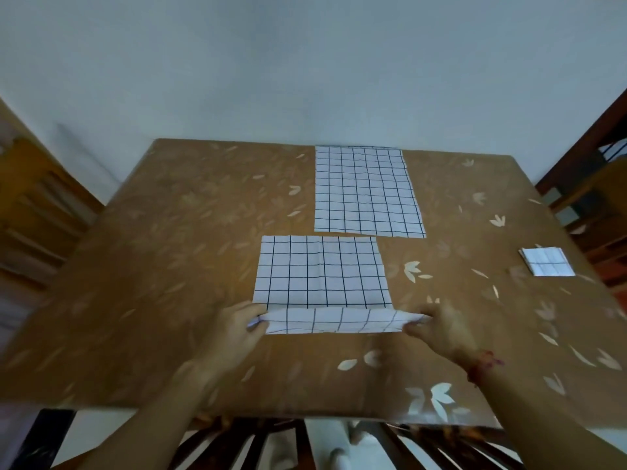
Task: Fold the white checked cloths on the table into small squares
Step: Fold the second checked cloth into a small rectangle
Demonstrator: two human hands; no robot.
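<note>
A white checked cloth (322,271) lies flat in the middle of the table, its near edge lifted and turned over into a narrow strip. My left hand (235,329) pinches the strip's left corner. My right hand (441,330) pinches its right corner. A second white checked cloth (366,191) lies spread flat behind it, reaching the table's far edge. At the right side a folded small square of checked cloth (548,262) rests on the table.
The table (169,249) wears a brown cover with a pale leaf print. Wooden chairs stand at the left (37,212) and right (597,198). A chair back (305,446) shows below the near edge. A plain wall rises behind.
</note>
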